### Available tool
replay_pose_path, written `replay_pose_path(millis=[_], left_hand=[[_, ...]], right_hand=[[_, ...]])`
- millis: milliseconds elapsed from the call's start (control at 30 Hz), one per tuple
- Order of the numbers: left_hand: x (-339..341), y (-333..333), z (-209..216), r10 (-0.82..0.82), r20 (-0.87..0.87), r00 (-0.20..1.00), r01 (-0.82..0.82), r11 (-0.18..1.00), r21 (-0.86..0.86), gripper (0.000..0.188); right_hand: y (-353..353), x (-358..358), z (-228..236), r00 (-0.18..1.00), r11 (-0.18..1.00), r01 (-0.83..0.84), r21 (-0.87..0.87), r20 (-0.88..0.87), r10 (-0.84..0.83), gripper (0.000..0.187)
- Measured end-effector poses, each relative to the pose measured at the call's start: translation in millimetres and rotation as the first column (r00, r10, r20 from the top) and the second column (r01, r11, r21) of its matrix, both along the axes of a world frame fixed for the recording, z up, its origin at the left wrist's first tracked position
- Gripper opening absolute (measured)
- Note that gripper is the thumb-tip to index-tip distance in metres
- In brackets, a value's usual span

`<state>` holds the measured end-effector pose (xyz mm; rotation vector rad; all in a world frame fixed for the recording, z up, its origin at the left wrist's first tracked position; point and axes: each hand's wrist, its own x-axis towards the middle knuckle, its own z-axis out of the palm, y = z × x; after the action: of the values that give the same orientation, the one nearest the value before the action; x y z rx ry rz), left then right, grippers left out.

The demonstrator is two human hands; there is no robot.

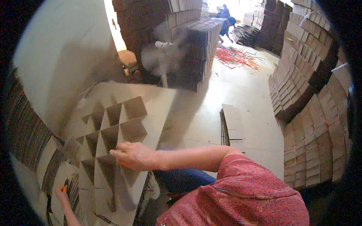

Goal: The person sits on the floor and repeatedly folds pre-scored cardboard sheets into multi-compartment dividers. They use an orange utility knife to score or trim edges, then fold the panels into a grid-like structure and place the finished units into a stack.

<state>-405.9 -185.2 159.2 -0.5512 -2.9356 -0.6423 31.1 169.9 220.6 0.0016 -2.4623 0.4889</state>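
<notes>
A partition grid of slotted cardboard strips (100, 133) stands spread on a pale tabletop, its cells open upward. My right hand (137, 156) reaches across from the right and has its fingers closed on the edge of a panel along the grid's right side. Something orange covers a fingertip of this hand. At the lower left, my left hand (63, 194) is beside a row of upright cardboard strips (74, 184), also with orange on a finger. Its fingers look pinched together near a small dark edge; what they hold is not clear.
More cardboard sheets (26, 124) line the left wall. A spinning fan (164, 47) stands behind the table. Tall cardboard stacks (301, 64) rise on the right. Flat cardboard pieces (233, 120) stand on the floor. Farther off, a person (226, 30) bends near colored straps (237, 58).
</notes>
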Motion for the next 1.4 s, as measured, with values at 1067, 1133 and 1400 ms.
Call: replay_pose_path(millis=[1067, 1133, 1400], left_hand=[[139.1, 60.4, 91.1, -0.356, 0.014, 0.934, 0.212, 0.588, 0.781, 0.026], [136.1, 53.9, 81.3, -0.331, 0.075, 0.941, 0.179, 0.671, 0.720, 0.025], [108.2, 20.3, 16.8, -0.163, 0.223, 0.961, 0.103, 0.961, 0.258, 0.045]], right_hand=[[-52.0, 27.6, 44.3, 0.994, 0.661, -0.089, -0.745, -0.024, 0.107, 0.018], [-52.4, 20.5, 38.3, 0.992, 0.659, -0.071, -0.749, 0.017, 0.126, 0.018], [-58.6, 22.4, -30.9, 0.920, 0.509, 0.141, -0.849, 0.302, 0.248, 0.014]])
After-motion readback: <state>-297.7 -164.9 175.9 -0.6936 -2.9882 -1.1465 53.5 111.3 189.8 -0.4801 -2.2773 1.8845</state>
